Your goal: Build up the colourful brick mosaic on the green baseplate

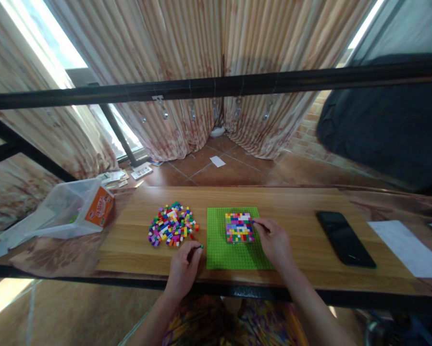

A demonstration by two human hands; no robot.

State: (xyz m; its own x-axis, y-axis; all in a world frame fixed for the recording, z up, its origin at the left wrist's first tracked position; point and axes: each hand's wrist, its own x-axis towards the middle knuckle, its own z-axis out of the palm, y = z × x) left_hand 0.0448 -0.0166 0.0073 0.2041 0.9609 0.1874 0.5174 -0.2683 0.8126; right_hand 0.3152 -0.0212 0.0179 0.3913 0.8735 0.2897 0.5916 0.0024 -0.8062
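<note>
A green studded baseplate (216,257) lies on the wooden board, bearing a square block of multicoloured toy bricks (239,228). My right hand (276,244) is at the block's right edge, thumb and forefinger pinched on a small purple brick (253,221). Whether that brick touches the block is too small to tell. Left of the baseplate, my left hand (184,266) rests low over the board, its fingertips closed on a small green brick (202,246). Just beyond that hand is a loose pile of mixed-colour bricks (172,224).
On the right lie a black phone (345,239) and a white sheet of paper (410,247). A clear plastic bin (71,206) with an orange label is at the far left. A black metal bar (216,87) crosses beyond the table, in front of curtains (187,43).
</note>
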